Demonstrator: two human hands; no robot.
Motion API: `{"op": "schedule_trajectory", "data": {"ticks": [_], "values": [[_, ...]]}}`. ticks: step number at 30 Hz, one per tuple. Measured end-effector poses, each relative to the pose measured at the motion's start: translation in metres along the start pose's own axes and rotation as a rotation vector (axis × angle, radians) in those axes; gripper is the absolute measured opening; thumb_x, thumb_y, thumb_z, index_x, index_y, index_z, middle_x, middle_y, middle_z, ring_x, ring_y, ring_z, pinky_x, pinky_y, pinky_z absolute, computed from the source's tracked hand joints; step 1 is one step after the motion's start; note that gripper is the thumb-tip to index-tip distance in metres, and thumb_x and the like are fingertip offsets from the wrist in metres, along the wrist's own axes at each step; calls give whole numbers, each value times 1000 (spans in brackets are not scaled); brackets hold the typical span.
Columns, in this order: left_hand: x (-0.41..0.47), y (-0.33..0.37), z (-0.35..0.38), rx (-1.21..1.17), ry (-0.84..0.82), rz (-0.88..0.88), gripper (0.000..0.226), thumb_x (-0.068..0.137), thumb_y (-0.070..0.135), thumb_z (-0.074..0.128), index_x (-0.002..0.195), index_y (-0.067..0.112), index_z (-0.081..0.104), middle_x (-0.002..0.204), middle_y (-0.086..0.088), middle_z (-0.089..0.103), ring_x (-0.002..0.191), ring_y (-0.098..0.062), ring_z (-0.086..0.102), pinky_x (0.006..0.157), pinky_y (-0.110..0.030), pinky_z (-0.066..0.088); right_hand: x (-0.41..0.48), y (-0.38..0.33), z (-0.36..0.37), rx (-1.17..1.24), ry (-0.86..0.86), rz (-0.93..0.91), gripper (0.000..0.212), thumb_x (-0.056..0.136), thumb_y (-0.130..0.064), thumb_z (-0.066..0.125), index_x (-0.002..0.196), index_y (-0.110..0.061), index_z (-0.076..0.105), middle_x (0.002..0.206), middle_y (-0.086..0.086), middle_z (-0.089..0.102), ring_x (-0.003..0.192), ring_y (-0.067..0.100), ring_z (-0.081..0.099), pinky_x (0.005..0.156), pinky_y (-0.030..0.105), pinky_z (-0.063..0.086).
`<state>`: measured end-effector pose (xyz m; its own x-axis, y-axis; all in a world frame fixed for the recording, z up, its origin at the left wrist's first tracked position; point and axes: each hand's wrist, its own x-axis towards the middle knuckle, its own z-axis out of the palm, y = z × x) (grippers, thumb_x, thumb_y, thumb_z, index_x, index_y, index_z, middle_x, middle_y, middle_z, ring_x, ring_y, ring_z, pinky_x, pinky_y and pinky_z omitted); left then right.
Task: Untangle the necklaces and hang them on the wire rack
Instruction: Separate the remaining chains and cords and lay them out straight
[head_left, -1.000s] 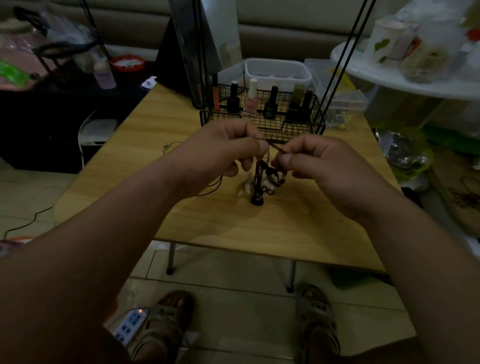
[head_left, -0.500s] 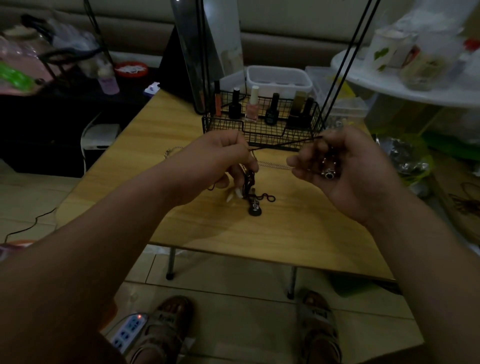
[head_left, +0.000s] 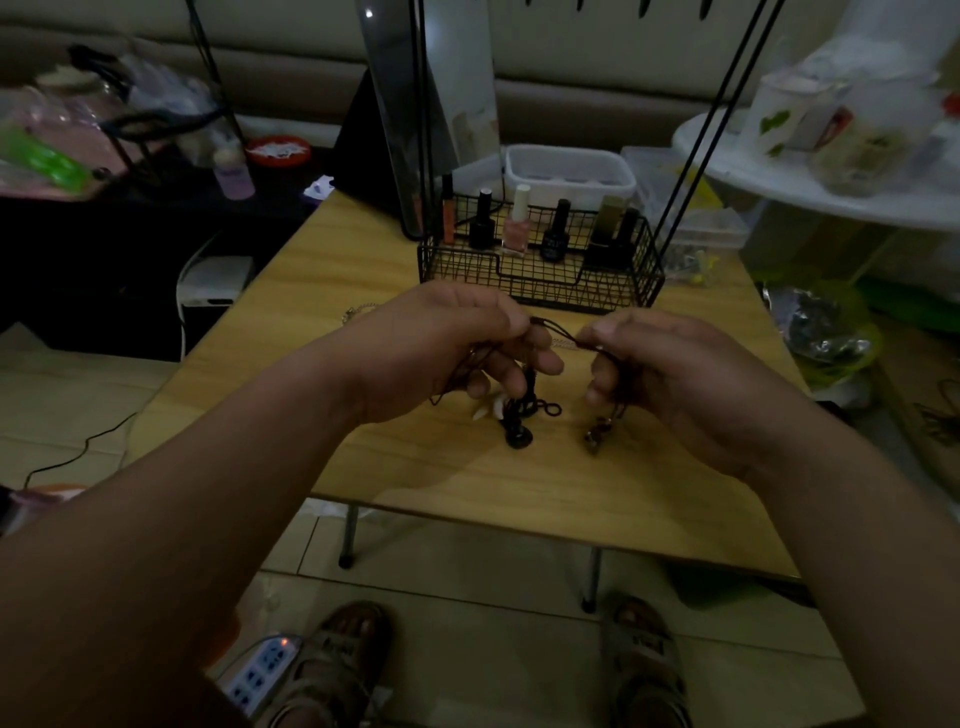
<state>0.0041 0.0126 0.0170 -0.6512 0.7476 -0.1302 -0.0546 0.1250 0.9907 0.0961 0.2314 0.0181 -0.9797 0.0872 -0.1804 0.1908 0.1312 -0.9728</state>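
Pinching with both hands: my left hand (head_left: 457, 343) has thumb and forefinger closed on the dark cord (head_left: 553, 328), and my right hand (head_left: 675, 374) is closed on the other end of that same short span, which runs taut between the two grips above the table (head_left: 322, 291).

Left to right:
- A thin pale chain (head_left: 358, 312) lies on the tabletop just left of my left wrist, mostly hidden behind it.
- Under my left hand hangs the tangle (head_left: 522, 410): dark cords in loops, 1 dark round pendant at the bottom touching or nearly touching the wood, 2 pale tooth-shaped pieces on its left side. Cord count in there: cannot tell, too dark and knotted.
- Between the hands a second pale chain strand (head_left: 563, 343) shows behind the cord.
- Under my right hand 1 separate beaded pendant (head_left: 596, 439) dangles on its own cord, clear of the tangle.

Behind the hands, at the far edge of the table: 1 black wire basket (head_left: 540, 283), the base of the wire rack (head_left: 691, 150) whose uprights rise out of view. Nothing hangs on the visible part of the rack. In the basket I count 4 dark bottles, 1 pink bottle (head_left: 517, 228), 1 thin orange tube at far left.
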Motion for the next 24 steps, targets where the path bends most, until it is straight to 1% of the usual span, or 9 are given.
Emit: {"op": "schedule_trajectory", "data": {"ticks": [3, 6, 7, 10, 12, 16, 18, 21, 24], "values": [[1, -2, -1, 4, -36, -1, 32, 110, 14, 41, 120, -3, 66, 116, -16, 77, 84, -20, 68, 59, -22, 47, 0, -2, 4, 33, -33, -27, 23, 97, -19, 64, 116, -8, 67, 82, 5, 68, 77, 23, 68, 73, 33, 58], [2, -6, -2, 26, -74, 11, 32, 110, 13, 41, 117, 1, 70, 108, -12, 77, 86, -19, 67, 63, -25, 48, 0, -2, 6, 24, -88, -33, 37, 85, -22, 72, 119, -9, 65, 88, 3, 74, 74, 19, 66, 69, 30, 57], [3, -8, -2, 22, -76, 12, 31, 110, 13, 43, 114, 2, 71, 106, -13, 76, 86, -19, 67, 65, -26, 48, 1, -2, 8, -1, -99, -41, 36, 84, -21, 73, 117, -7, 64, 89, 3, 74, 72, 18, 65, 67, 30, 56], [4, -10, 0, -16, -58, -10, 29, 110, 11, 43, 109, 1, 71, 105, -18, 73, 85, -20, 66, 65, -28, 49, 2, 0, 11, -48, -99, -53, 18, 93, -12, 70, 108, -4, 64, 80, 2, 69, 62, 16, 58, 65, 31, 53], [4, -9, 0, -29, -56, -18, 29, 109, 10, 41, 114, -2, 68, 104, -19, 73, 83, -21, 66, 63, -27, 49, 3, 1, 12, -98, -93, -48, 11, 98, -17, 65, 102, -7, 65, 76, 3, 68, 59, 15, 55, 60, 28, 50], [2, -6, -1, -73, -74, -18, 21, 99, 1, 52, 117, 3, 63, 103, -18, 72, 81, -20, 67, 62, -26, 49, 0, -3, 14, -268, -86, -13, 46, 105, -46, 48, 97, -7, 71, 70, 5, 66, 57, 16, 53, 55, 23, 46], [1, -6, -2, -23, -94, -8, 36, 90, -1, 57, 125, 7, 61, 104, -16, 73, 84, -20, 67, 63, -26, 49, -2, -4, 15, -316, -88, -18, 53, 103, -54, 47, 92, -10, 74, 64, 3, 61, 56, 12, 52, 52, 19, 45], [0, -5, 0, 94, -82, 11, 52, 90, -13, 56, 135, 13, 59, 99, -10, 72, 83, -17, 66, 62, -23, 48, -2, -5, 15, -281, -97, -80, 38, 99, -36, 62, 89, -1, 69, 57, -4, 51, 53, 7, 45, 51, 17, 42], [0, -6, 1, 195, -79, 38, 58, 92, -19, 52, 137, 16, 59, 99, -10, 74, 85, -16, 68, 69, -24, 51, 1, -5, 14, -201, -67, -82, 29, 100, -27, 63, 89, 0, 66, 55, -3, 44, 49, 9, 39, 50, 18, 45]]}}
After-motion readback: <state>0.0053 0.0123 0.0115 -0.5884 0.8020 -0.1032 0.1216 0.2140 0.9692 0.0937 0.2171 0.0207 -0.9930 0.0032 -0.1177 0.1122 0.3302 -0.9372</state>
